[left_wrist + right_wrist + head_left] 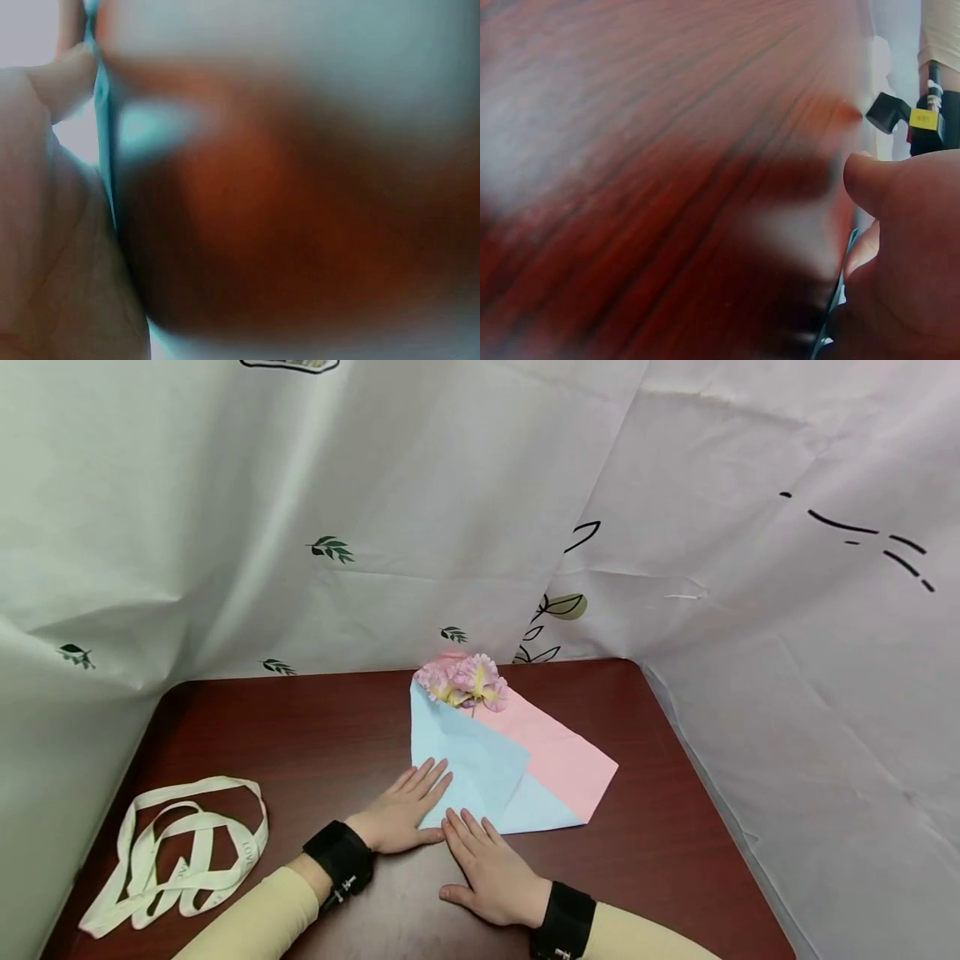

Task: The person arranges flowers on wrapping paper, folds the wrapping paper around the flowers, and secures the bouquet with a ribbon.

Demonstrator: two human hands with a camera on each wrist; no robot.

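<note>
The blue and pink paper [467,752] lies just right of the middle of the head view, below center. It is folded over, blue on the left and pink on the right. Pink and yellow flowers [476,681] poke out at its top. The left hand [401,810] lies flat, fingers straight and a bit spread, their tips on the blue part. The right hand [491,872] has straight fingers too, tips at the paper's bottom edge. A white ribbon [247,852] lies in loops at lower left on the brown table [315,727].
</note>
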